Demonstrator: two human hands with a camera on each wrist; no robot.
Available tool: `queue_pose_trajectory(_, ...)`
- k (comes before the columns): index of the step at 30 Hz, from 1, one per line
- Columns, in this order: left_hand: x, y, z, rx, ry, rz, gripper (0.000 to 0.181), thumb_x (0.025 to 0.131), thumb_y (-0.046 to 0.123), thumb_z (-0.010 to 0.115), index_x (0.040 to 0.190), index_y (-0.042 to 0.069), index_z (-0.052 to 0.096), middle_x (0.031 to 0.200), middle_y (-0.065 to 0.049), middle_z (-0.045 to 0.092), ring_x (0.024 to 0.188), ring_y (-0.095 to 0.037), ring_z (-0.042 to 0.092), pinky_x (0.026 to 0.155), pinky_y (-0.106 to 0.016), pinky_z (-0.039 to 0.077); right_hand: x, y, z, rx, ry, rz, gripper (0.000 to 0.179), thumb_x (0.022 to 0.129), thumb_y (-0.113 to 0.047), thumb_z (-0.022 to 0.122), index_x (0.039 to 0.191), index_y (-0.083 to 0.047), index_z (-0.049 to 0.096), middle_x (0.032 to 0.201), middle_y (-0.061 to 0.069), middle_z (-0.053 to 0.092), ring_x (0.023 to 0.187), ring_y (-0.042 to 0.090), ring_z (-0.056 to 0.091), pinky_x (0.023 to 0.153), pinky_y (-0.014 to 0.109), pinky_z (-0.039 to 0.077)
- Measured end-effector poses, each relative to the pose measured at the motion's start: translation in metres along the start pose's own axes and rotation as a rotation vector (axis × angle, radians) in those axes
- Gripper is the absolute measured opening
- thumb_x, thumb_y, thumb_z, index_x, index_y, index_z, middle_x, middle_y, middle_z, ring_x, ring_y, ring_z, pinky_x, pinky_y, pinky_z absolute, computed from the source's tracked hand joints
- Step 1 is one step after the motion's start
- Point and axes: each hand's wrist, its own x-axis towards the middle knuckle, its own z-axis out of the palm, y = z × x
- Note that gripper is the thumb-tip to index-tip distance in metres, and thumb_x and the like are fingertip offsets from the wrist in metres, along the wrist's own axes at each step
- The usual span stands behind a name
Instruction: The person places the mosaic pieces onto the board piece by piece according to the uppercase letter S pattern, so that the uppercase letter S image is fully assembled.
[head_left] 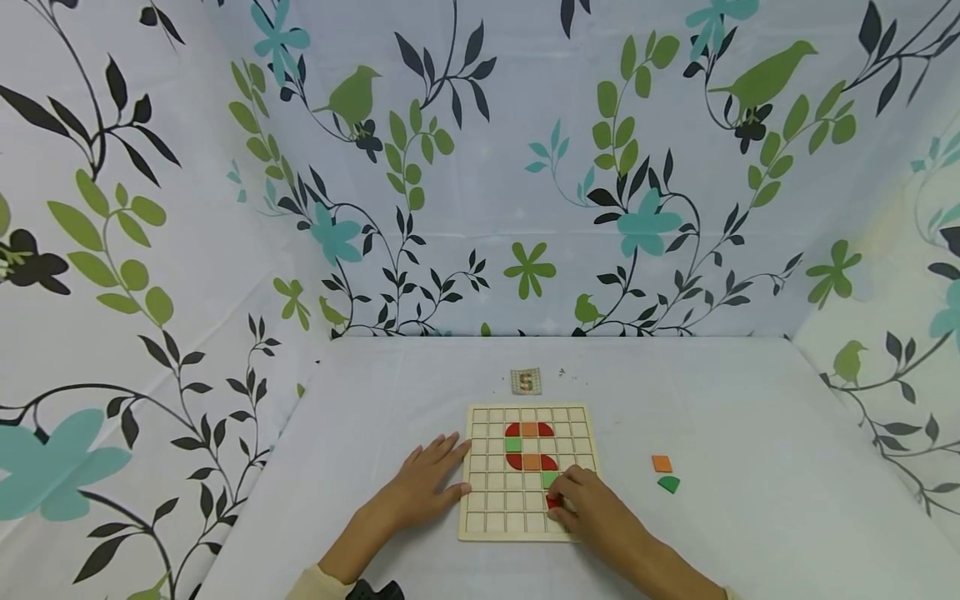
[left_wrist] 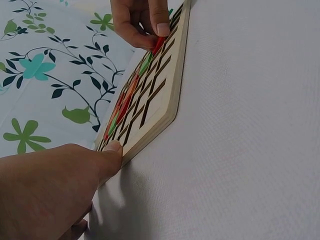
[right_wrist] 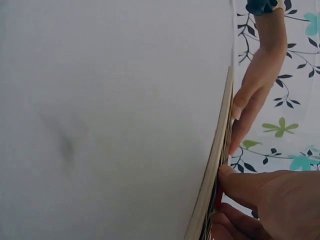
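A wooden grid board (head_left: 495,502) lies on the white table, with red, orange and green tiles set in its cells in a curved S-like run. My left hand (head_left: 420,492) rests at the board's left edge, thumb and fingertips on the rim, fingers stretched out. Over the lower right cells my right hand (head_left: 596,512) pinches a red tile (head_left: 553,502) between thumb and fingers, close on the grid. Just above it sits a green square tile (head_left: 551,480). In the left wrist view the red tile (left_wrist: 159,45) shows under the right fingertips; the right hand covers several cells.
To the right of the board lie a loose orange square tile (head_left: 662,464) and a green quarter-round tile (head_left: 669,484). A small card (head_left: 526,382) with an S-shaped pattern lies behind the board. Patterned cloth (head_left: 480,167) hangs around the table's back and sides.
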Motion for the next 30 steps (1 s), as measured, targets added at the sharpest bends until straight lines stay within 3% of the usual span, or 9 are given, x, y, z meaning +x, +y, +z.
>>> queue_pose_trajectory(13,0.001,-0.003,0.000,0.007,-0.004,0.002,0.072,0.107,0.054,0.056,0.166,0.018,0.036,0.173,-0.013,0.029,0.160,-0.040,0.024,0.126,-0.068,0.020,0.005,0.007,-0.002,-0.001,0.016,-0.107,0.016,0.091,-0.002,0.081,0.101,-0.014,0.077,0.102,-0.009,0.066,0.097,0.007,0.061,0.087,0.024,0.060)
queue_pose_trajectory(24,0.001,-0.002,-0.003,0.002,-0.008,0.000,0.072,0.107,0.053,0.057,0.166,0.017,0.037,0.173,-0.013,0.029,0.161,-0.040,0.024,0.126,-0.068,0.020,0.005,0.007,0.001,-0.063,0.048,-0.149,0.013,0.091,-0.005,0.083,0.099,-0.014,0.077,0.099,-0.009,0.064,0.093,0.006,0.059,0.081,0.020,0.058)
queue_pose_trajectory(30,0.002,-0.002,-0.001,-0.006,-0.015,-0.002,0.072,0.106,0.054,0.057,0.166,0.018,0.037,0.173,-0.013,0.029,0.160,-0.040,0.024,0.126,-0.068,0.020,0.000,0.011,-0.003,-0.074,0.030,-0.103,0.011,0.093,-0.011,0.082,0.101,-0.015,0.077,0.102,-0.010,0.065,0.096,0.006,0.059,0.085,0.023,0.059)
